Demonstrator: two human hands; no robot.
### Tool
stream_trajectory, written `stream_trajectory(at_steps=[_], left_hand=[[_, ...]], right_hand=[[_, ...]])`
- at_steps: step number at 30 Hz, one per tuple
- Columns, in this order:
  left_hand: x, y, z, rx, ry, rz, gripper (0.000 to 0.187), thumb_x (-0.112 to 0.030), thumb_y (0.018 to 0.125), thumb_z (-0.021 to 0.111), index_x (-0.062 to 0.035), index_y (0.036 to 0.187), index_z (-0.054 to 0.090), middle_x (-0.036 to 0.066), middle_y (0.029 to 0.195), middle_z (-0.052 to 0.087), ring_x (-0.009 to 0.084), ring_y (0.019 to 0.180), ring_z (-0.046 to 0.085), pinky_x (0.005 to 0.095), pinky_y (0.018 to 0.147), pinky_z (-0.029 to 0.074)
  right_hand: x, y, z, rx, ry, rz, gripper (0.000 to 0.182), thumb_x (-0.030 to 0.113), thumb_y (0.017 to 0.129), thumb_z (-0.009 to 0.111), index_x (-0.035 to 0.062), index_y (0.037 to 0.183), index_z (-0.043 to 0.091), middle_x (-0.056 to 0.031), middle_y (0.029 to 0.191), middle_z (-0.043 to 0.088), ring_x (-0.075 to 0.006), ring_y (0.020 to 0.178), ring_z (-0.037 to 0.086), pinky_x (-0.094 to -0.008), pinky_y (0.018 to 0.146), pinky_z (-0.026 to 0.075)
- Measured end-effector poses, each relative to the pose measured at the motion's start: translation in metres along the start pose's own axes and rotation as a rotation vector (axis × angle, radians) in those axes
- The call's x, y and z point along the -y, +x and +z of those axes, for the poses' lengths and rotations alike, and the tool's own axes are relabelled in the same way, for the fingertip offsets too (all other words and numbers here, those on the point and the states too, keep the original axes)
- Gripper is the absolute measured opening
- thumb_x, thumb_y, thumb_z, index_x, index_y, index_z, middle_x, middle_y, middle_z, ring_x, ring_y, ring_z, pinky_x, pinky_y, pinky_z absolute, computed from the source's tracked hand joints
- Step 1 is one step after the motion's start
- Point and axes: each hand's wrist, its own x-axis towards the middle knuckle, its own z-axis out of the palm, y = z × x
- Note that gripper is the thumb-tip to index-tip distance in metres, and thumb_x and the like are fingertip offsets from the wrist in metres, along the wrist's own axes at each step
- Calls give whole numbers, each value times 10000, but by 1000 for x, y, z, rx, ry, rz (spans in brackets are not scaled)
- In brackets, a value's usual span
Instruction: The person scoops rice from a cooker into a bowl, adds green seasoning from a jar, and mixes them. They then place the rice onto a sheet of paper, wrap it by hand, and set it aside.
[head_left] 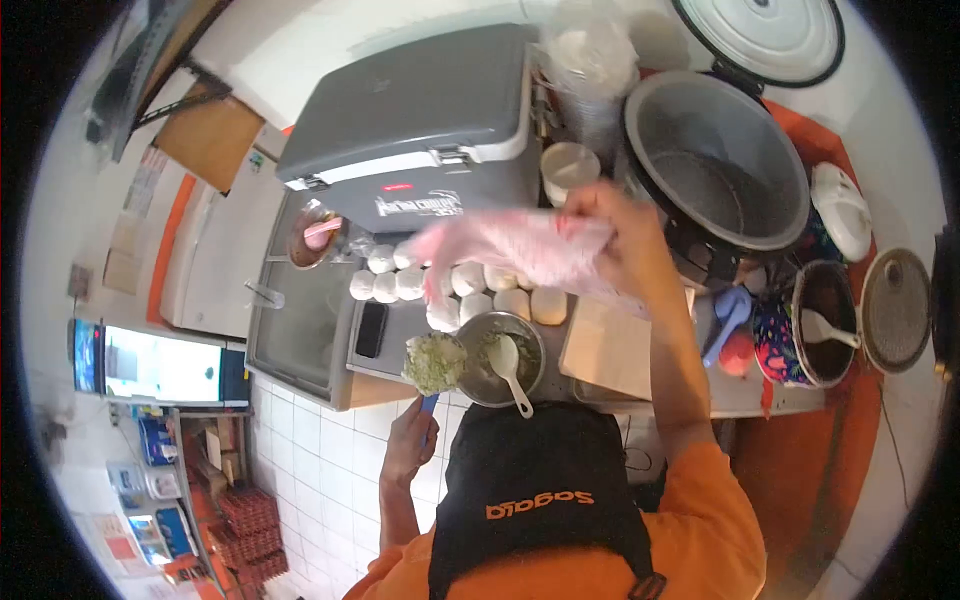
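My left hand (408,440) is closed round the blue handle (428,410) of a utensil. A heap of chopped pale green food (434,364) covers the utensil's head, so its shape is hidden. Just right of it stands a metal bowl (535,350), with a white spoon (505,358) resting in some green food. My right hand (625,225) grips a pink and white cloth (530,245), lifted and stretched out to the left. Below the cloth lie rows of round white dough balls (475,307), partly covered by it.
Behind the dough stands a grey cooler box (420,120). To the right are a large pot (715,160), a patterned pot (785,340) with a ladle, and a blue spoon (730,320). A phone (371,330) and a wooden board (608,348) lie on the counter.
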Motion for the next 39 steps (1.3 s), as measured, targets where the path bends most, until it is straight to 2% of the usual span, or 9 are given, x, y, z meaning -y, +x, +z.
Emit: stream_trajectory(at_steps=[6, 13, 18, 22, 25, 27, 30, 34, 39], left_hand=[[-3, -21, 5, -63, -161, -10, 242, -209, 1053, 507, -20, 1186, 575, -30, 654, 483, 29, 418, 381, 199, 352, 261], [-32, -6, 34, 9, -121, 18, 227, -209, 1065, 494, -30, 1176, 579, -45, 651, 462, 34, 462, 383, 202, 401, 272], [-23, 40, 64, 251, 271, 231, 293, -257, 1073, 476, -43, 1262, 541, -4, 711, 508, 52, 495, 427, 216, 414, 314], [-47, 65, 139, 533, 251, 169, 356, -267, 1082, 461, -23, 1342, 461, 35, 780, 555, 89, 521, 501, 229, 424, 370], [-1, 97, 181, 795, 365, 351, 375, -292, 1066, 493, -6, 1309, 485, 108, 894, 603, 200, 689, 596, 299, 539, 465], [8, 106, 204, 894, 161, -309, 365, -314, 1030, 566, 5, 1203, 607, 228, 1059, 651, 357, 945, 669, 408, 743, 569], [0, 122, 214, 1085, 898, 365, 335, -273, 1031, 535, -16, 1233, 606, 237, 1092, 655, 374, 1025, 654, 485, 844, 551], [56, 157, 213, 704, 1450, 1293, 452, -196, 938, 554, 91, 1287, 566, 290, 1325, 581, 409, 1349, 483, 528, 1120, 405], [98, 183, 214, 568, 1569, 1341, 462, -173, 879, 592, 102, 1250, 589, 249, 1311, 606, 380, 1347, 489, 489, 1142, 389]], right_hand=[[-28, 191, 20, -315, 39, 163, 518, 328, 830, 775, -56, 1154, 647, -243, 1085, 702, -388, 1043, 675, -442, 926, 518], [-81, 168, 53, -799, -340, -199, 413, 260, 925, 705, -28, 1208, 618, -196, 1031, 716, -345, 964, 691, -439, 877, 532], [-60, -58, 94, -241, 838, 755, 491, 450, 1085, 415, 20, 1152, 643, -99, 977, 710, -165, 804, 666, -311, 760, 537], [-39, -148, 119, -603, 1715, 1177, 553, 494, 1079, 349, 57, 1367, 526, -118, 1183, 646, -254, 1019, 634, -413, 958, 514], [-61, -207, 129, -755, 1508, 1033, 477, 440, 1068, 372, 84, 1332, 548, -102, 1088, 648, -238, 897, 623, -413, 967, 518], [-71, -233, 118, -877, 1409, 947, 438, 413, 1059, 383, 98, 1307, 561, -95, 1037, 649, -227, 813, 609, -404, 907, 535], [-124, -297, 70, -785, 1459, 823, 486, 356, 1030, 529, 86, 1429, 469, -109, 1249, 637, -297, 1016, 667, -483, 803, 590], [-118, -246, 44, -522, -184, 903, 323, 317, 996, 604, 111, 1242, 566, -166, 1087, 649, -319, 749, 690, -461, 619, 575], [-151, -253, 93, -209, -818, 747, 330, 315, 933, 699, 113, 1168, 584, -149, 1058, 609, -383, 791, 690, -470, 650, 565]])
